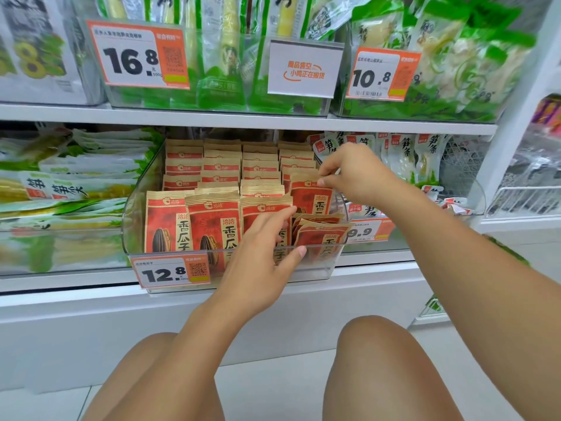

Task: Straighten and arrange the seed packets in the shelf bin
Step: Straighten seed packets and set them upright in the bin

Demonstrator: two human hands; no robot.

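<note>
Shop shelf bin point(133, 208): I'm pinching an upright seed packet point(309, 197) in my right grip point(352, 174); slumped packets point(321, 235) are lying just right of my spread left grip point(261, 253).

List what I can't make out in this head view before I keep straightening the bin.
- Third front red-and-brown paper seed packet: print covered by left hand.
- Right hand grip on the upright packet: fingertips blurred, pinch unclear.
- Slumped packets in the clear plastic bin: count unclear, overlapping.
- Rear rows: only top edges show.
</note>
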